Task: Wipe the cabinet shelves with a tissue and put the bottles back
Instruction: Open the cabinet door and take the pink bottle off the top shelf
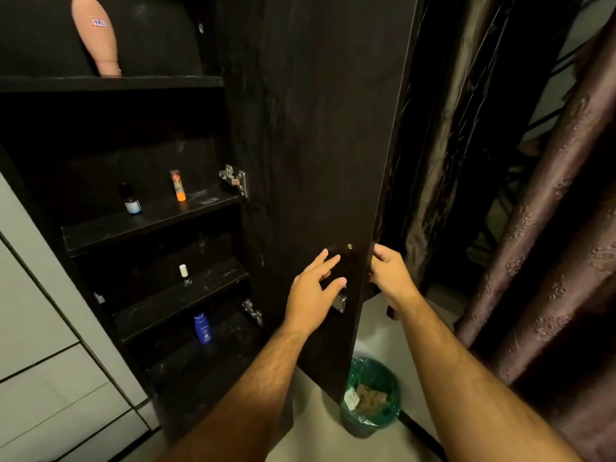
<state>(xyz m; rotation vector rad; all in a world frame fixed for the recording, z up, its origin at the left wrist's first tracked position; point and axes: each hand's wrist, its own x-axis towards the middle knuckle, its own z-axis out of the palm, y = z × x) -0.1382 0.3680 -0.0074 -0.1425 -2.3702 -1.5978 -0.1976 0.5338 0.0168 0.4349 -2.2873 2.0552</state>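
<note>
At cabinet door [320,155], free edge, low down: right hand [390,273] curled round the edge from outside; left hand [313,295] flat on the inner face, fingers spread and straight, just above a metal catch [340,301]. Neither hand holds a tissue.

Shelves [146,221]: pink bottle [95,31] inverted on the top shelf, left; dark bottle [131,201] and orange tube [176,185] on the second shelf, well apart; white-capped vial [184,275] on the third shelf, toward its front edge; blue bottle [203,328] below.

Step, as judged: swinging the door. Guide it with both hands, keeping fingers off the hinge side [235,180].

Room: curtain [550,228] close behind the door; bin [370,395] beside its bottom corner; swing is tight.
</note>
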